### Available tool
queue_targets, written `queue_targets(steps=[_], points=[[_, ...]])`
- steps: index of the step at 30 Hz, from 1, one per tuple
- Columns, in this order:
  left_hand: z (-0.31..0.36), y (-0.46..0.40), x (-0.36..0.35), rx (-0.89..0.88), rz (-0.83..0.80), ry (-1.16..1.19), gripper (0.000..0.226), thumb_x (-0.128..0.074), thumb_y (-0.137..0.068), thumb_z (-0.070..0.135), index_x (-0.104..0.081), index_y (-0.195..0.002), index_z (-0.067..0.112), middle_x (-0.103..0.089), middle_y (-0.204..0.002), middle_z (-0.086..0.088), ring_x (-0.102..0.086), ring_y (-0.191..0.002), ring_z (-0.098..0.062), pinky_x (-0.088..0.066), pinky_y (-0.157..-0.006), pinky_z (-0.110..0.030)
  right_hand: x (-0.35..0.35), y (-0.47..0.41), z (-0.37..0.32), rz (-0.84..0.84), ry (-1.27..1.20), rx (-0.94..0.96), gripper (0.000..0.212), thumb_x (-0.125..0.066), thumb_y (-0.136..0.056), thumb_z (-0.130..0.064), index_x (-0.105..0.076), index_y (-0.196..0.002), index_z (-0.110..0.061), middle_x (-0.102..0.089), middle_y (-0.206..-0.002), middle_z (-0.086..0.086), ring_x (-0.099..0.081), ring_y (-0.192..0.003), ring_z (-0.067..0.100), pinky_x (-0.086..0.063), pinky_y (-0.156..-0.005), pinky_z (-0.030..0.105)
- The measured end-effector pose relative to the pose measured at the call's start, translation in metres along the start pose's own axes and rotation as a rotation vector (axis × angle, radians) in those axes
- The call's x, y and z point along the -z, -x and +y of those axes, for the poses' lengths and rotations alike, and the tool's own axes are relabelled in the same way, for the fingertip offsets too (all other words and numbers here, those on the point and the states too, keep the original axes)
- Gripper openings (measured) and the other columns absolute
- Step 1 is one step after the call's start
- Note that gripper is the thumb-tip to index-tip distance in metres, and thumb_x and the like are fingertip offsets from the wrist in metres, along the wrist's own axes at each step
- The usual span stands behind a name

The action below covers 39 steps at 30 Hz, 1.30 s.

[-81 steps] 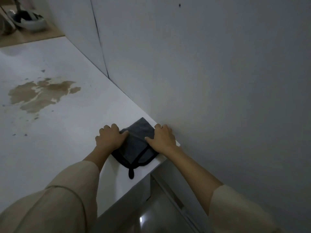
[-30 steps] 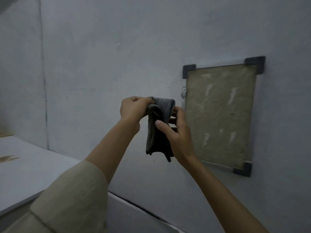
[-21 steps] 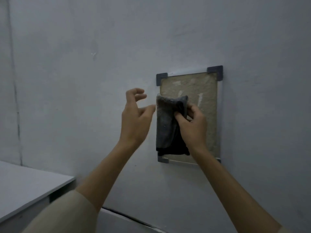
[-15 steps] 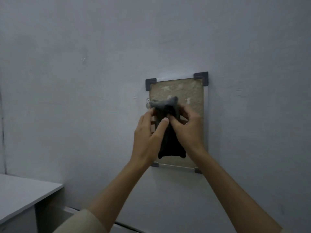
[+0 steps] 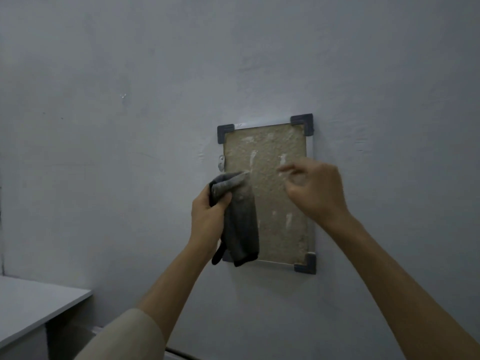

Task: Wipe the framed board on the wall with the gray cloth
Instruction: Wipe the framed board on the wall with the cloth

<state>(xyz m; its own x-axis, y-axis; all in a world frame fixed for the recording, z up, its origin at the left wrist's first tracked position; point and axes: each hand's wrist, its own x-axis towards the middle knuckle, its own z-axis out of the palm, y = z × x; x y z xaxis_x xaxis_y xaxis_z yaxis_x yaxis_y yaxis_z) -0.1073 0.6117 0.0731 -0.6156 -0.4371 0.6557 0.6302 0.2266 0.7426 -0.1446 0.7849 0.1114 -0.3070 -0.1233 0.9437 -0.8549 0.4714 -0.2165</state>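
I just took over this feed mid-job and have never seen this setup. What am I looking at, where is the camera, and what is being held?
There is no machine here: a person works with two bare hands, and the one camera sits on their head, looking forward and down. The left hand grips the gray cloth, which hangs down over the left part of the framed board on the wall. The right hand is in front of the board's right side, fingers loosely curled, holding nothing. The board looks rough and tan with pale streaks and has dark corner pieces. At lower left, the corner of a white table shows; nothing on it is in view.
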Motion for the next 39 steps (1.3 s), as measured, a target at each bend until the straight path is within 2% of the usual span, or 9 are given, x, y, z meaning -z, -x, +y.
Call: queue_targets(steps=[2,4,8,12,15,19,26,35,39], points=[[0.002,-0.013,0.001,-0.078,0.136,-0.132,0.025,-0.052,-0.092,0.005,-0.062,-0.114,0.013,-0.066,-0.11,-0.007,-0.061,-0.105,-0.024,-0.051,-0.091,-0.036,0.004,-0.014,0.009,0.074,0.235,0.074,0.036,-0.064,-0.076,-0.004,-0.066,-0.11,-0.014,-0.067,-0.113,0.007,-0.059,-0.104,0.024,-0.043,-0.09,0.039],[0.008,-0.029,0.001,-0.216,0.292,-0.302,0.025,-0.05,-0.092,0.003,-0.063,-0.113,0.007,-0.068,-0.108,-0.012,-0.061,-0.102,-0.027,-0.048,-0.089,-0.025,0.004,-0.03,0.019,0.06,0.358,0.097,0.048,-0.06,-0.08,-0.008,-0.055,-0.127,-0.013,-0.054,-0.134,0.006,-0.043,-0.128,0.023,-0.031,-0.101,0.041],[0.023,-0.064,-0.008,-0.519,0.406,-0.467,0.033,-0.049,-0.09,-0.003,-0.061,-0.12,0.003,-0.067,-0.116,-0.015,-0.061,-0.104,-0.021,-0.038,-0.085,-0.008,-0.001,-0.051,0.035,-0.005,0.561,0.141,0.058,-0.046,-0.093,-0.02,-0.025,-0.146,-0.011,-0.019,-0.156,0.004,-0.01,-0.144,0.017,-0.011,-0.114,0.047],[0.019,-0.089,-0.022,-0.662,0.275,-0.579,0.038,-0.046,-0.09,-0.01,-0.058,-0.125,0.001,-0.063,-0.122,-0.015,-0.061,-0.111,-0.029,-0.047,-0.097,-0.028,0.007,-0.063,0.046,-0.316,0.677,0.097,0.116,-0.062,-0.072,-0.063,0.008,-0.148,-0.01,0.014,-0.157,0.004,0.014,-0.143,0.016,-0.001,-0.115,0.053],[0.0,-0.088,-0.039,-0.677,0.136,-0.662,0.051,-0.035,-0.087,-0.019,-0.047,-0.133,-0.001,-0.048,-0.139,-0.02,-0.041,-0.133,-0.037,-0.034,-0.112,-0.048,0.016,-0.064,0.051,-0.396,0.823,0.15,0.142,-0.074,-0.052,-0.067,0.017,-0.146,-0.01,0.022,-0.155,0.003,0.02,-0.141,0.016,0.004,-0.114,0.053],[-0.017,-0.085,-0.046,-0.717,0.106,-0.663,0.054,-0.035,-0.081,-0.018,-0.048,-0.131,-0.003,-0.046,-0.139,-0.023,-0.033,-0.135,-0.042,-0.021,-0.114,-0.059,0.019,-0.065,0.052,-0.433,0.857,0.159,0.146,-0.076,-0.05,-0.066,0.022,-0.144,-0.012,0.027,-0.153,0.001,0.023,-0.14,0.014,0.004,-0.115,0.052],[-0.016,-0.094,-0.015,-1.013,-0.221,-0.964,0.046,-0.054,-0.078,-0.019,-0.057,-0.122,-0.007,-0.055,-0.128,-0.027,-0.044,-0.122,-0.053,-0.031,-0.101,-0.068,0.02,-0.064,0.048,-0.438,0.868,0.145,0.148,-0.078,-0.046,-0.066,0.018,-0.146,-0.014,0.024,-0.155,-0.002,0.02,-0.141,0.013,0.001,-0.116,0.048],[0.004,-0.099,-0.012,-0.713,-0.014,-0.855,0.047,-0.04,-0.087,-0.016,-0.051,-0.13,-0.002,-0.048,-0.14,-0.019,-0.041,-0.133,-0.035,-0.03,-0.114,-0.04,0.019,-0.062,0.034,-0.446,0.933,0.109,0.152,-0.081,-0.041,-0.064,0.013,-0.147,-0.01,0.018,-0.156,0.002,0.014,-0.143,0.018,-0.009,-0.117,0.047],[0.009,-0.085,-0.036,-0.885,-0.315,-0.998,0.049,-0.039,-0.094,-0.005,-0.039,-0.141,0.008,-0.038,-0.149,-0.01,-0.029,-0.141,-0.03,-0.025,-0.117,-0.043,0.019,-0.061,0.029,-0.474,0.991,0.087,0.155,-0.083,-0.039,-0.062,0.016,-0.146,-0.008,0.02,-0.156,0.003,0.015,-0.143,0.019,-0.01,-0.116,0.049]])
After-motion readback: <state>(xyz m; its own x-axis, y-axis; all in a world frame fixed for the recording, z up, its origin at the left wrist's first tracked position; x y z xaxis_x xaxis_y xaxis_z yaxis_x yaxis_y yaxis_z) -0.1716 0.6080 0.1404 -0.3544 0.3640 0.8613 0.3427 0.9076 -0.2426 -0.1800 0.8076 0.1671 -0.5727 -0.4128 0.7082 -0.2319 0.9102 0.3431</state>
